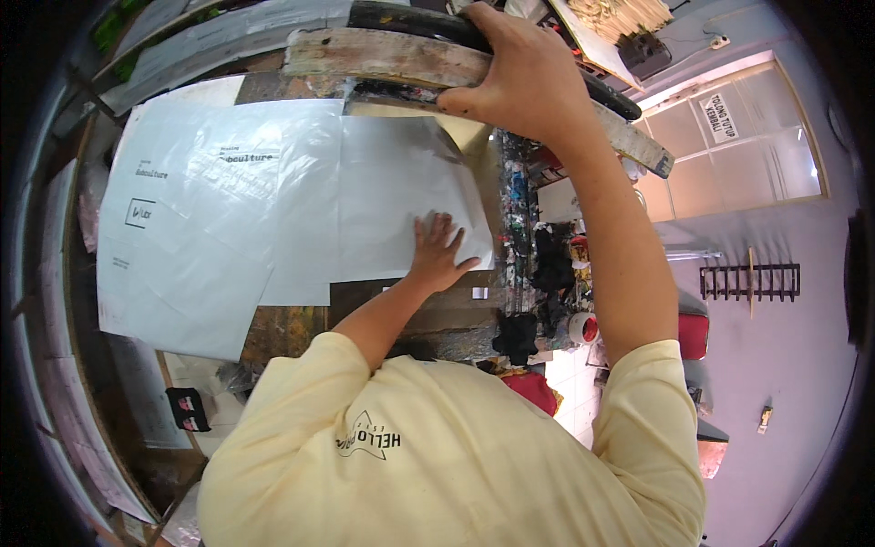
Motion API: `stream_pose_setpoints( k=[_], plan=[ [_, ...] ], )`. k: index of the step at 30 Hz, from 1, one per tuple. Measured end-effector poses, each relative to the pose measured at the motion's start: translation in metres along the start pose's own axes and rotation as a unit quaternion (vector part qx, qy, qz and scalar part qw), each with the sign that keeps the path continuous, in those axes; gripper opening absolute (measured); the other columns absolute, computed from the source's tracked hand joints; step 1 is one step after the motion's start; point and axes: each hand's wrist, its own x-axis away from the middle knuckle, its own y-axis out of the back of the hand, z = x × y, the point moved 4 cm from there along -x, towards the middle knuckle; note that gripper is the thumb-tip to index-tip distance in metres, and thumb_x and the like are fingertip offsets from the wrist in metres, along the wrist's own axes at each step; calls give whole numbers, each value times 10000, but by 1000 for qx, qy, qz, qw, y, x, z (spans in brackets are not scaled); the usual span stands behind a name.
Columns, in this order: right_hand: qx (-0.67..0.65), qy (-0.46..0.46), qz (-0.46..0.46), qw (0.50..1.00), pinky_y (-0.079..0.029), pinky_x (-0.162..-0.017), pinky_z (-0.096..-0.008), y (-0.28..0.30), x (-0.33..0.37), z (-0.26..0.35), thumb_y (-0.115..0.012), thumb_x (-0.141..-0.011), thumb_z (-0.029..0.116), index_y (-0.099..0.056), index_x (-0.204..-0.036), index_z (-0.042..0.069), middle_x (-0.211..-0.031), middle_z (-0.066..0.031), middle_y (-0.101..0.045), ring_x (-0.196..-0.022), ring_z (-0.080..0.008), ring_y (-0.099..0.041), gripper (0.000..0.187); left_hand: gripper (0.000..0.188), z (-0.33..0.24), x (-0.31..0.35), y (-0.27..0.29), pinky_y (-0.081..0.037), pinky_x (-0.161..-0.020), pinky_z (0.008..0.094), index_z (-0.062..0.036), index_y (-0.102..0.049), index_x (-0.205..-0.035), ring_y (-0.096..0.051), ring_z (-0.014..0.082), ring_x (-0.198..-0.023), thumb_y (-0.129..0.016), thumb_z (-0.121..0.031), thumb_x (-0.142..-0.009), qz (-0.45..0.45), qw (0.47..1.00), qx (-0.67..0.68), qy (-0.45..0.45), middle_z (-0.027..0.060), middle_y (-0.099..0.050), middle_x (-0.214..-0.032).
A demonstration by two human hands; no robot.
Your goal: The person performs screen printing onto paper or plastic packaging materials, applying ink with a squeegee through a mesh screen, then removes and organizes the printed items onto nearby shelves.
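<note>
My left hand (442,255) lies flat, fingers spread, on a large white sheet (392,201) on the worktable. Overlapping its left side are more pale, glossy sheets (200,237) with small dark printing. At the far side, my right hand (529,77) grips a long, worn wooden bar (383,56), which looks like the edge of a raised frame. The thumb is on the near side and the fingers reach over the top. Just beyond the wood runs a black bar (415,23), also under the hand's span.
A paint-stained table edge (518,228) runs along the right, with dark rags (517,337) and a white tub with red contents (583,326) beside it. A small white square (479,293) lies near the sheet. Shelving (55,301) stands at the left; a wall rack (749,282) hangs right.
</note>
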Motion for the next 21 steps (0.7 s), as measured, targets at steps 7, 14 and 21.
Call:
stream_pose_setpoints(
  k=[7, 14, 21],
  plan=[
    [8, -6, 19, 1000, -485, -951, -467, -1, -5, 3, -818, -644, 391, -595, -1174, -16, -1071, -219, -678, -1105, -398, -623, 704, 618, 43, 40, -11, -35, -1203, 713, -142, -482, -1527, -163, 427, -1554, -401, -532, -1054, -39, 999, -5, -37, 187, -310, -1647],
    [31, 14, -21, 999, -511, -923, -456, -6, -4, -4, -825, -641, 381, -589, -1226, -20, -1066, -231, -681, -1054, -389, -653, 747, 568, -16, 2, -43, -31, -1218, 694, -159, -458, -1547, -159, 402, -1562, -383, -462, -1073, 34, 999, 5, -16, 112, -282, -1677],
    [16, -9, 15, 1000, -517, -901, -454, -7, -3, -4, -803, -655, 380, -589, -1209, -19, -1041, -233, -676, -1010, -384, -656, 715, 567, -46, -11, -51, -3, -1219, 693, -164, -477, -1538, -144, 414, -1564, -380, -464, -1066, 90, 995, 39, -3, 97, -290, -1676]
  ],
)
